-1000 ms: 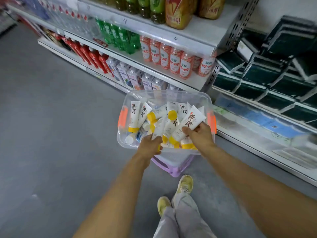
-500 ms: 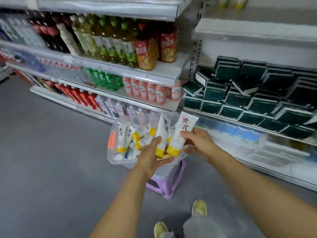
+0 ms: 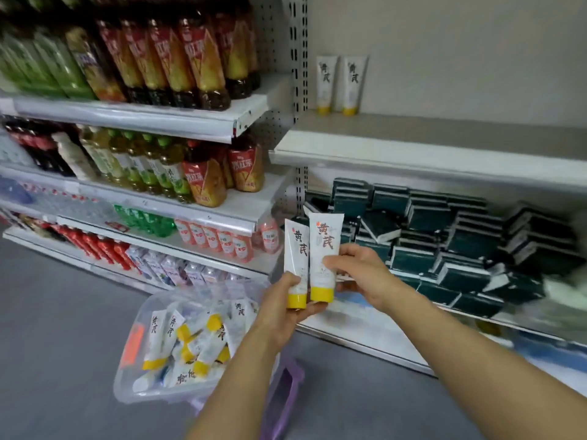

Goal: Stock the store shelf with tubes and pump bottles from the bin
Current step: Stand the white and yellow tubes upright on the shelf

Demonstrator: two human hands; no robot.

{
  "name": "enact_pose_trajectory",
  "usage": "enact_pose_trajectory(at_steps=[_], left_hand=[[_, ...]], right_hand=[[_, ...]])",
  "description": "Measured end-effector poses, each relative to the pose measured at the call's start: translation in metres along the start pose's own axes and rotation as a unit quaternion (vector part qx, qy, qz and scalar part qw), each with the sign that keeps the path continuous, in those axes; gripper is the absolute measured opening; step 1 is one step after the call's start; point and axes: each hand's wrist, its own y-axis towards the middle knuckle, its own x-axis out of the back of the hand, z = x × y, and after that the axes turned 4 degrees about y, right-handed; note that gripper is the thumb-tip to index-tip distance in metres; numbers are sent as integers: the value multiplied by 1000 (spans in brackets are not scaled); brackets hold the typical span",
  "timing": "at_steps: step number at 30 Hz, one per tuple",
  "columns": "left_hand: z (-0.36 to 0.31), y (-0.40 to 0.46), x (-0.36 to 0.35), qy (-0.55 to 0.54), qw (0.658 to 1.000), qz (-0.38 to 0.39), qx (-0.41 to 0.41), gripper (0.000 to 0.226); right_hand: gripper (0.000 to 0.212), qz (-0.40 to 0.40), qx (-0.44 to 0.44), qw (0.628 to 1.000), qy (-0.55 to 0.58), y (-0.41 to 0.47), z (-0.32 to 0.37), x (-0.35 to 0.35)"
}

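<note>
My left hand (image 3: pixel 286 309) grips a white tube with a yellow cap (image 3: pixel 296 258), held upright, cap down. Right beside it, touching, my right hand (image 3: pixel 359 274) holds a second, like tube (image 3: pixel 324 252) the same way. Both tubes hang in the air in front of the shelving. Below and to the left, the clear plastic bin (image 3: pixel 127 389) holds several more white tubes with yellow caps. Up on the grey shelf (image 3: pixel 444 144) at upper right, two of the same tubes (image 3: pixel 340 84) stand side by side near its left end.
The bin rests on a purple stool (image 3: pixel 286 395). Shelves of drink bottles (image 3: pixel 165 68) fill the left. Dark green boxes (image 3: pixel 444 236) crowd the shelf under the grey one. Most of the grey shelf right of the two tubes is bare. Grey floor lies at the lower left.
Both hands have risen out of the bin, each with a tube, and the tubes now stand upright together. The view has tilted up, which brings the grey shelf with its two tubes into sight.
</note>
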Motion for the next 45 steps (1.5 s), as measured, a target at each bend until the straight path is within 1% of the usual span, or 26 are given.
enact_pose_trajectory(at_steps=[3, 6, 8, 12, 13, 16, 20, 24, 26, 30, 34, 39, 42, 45], left_hand=[[-1, 16, -37, 14, 1000, 13, -13, 33], [-1, 26, -64, 24, 999, 17, -32, 34], [-3, 31, -80, 34, 998, 25, -46, 33], [-13, 39, -108, 67, 995, 27, -66, 26], [-17, 41, -114, 76, 994, 30, -70, 27], [-29, 49, -128, 108, 990, 37, -85, 35], [-52, 66, -144, 190, 976, 25, -106, 44], [-80, 95, -160, 201, 968, 50, -139, 60], [-95, 111, -169, 192, 968, 49, -154, 55], [-125, 150, -181, 181, 966, 36, -179, 35], [-153, 186, -185, 189, 965, 39, -179, 37], [-183, 225, -183, 213, 959, 46, -183, 36], [-198, 241, -185, 217, 959, 59, -171, 30], [-208, 255, -187, 215, 960, 69, -166, 23]], right_hand=[[25, 26, 12, 999, -14, 8, 20, 29], [29, 42, 20, 999, -20, 12, 35, 53], [30, 56, 28, 997, -42, 13, 44, 65], [27, 44, 45, 996, -65, 18, 61, 81], [26, 41, 50, 996, -65, 19, 67, 84], [24, 33, 70, 995, -67, 23, 85, 89], [21, 29, 92, 994, -53, 36, 108, 97], [26, 6, 121, 992, -46, 60, 132, 108], [30, -16, 142, 989, -39, 78, 146, 115], [35, -60, 173, 982, -32, 121, 175, 122], [39, -87, 193, 976, -52, 165, 197, 129], [41, -138, 227, 959, -96, 216, 205, 138], [40, -164, 235, 949, -130, 239, 204, 145], [41, -174, 233, 948, -131, 257, 205, 150]])
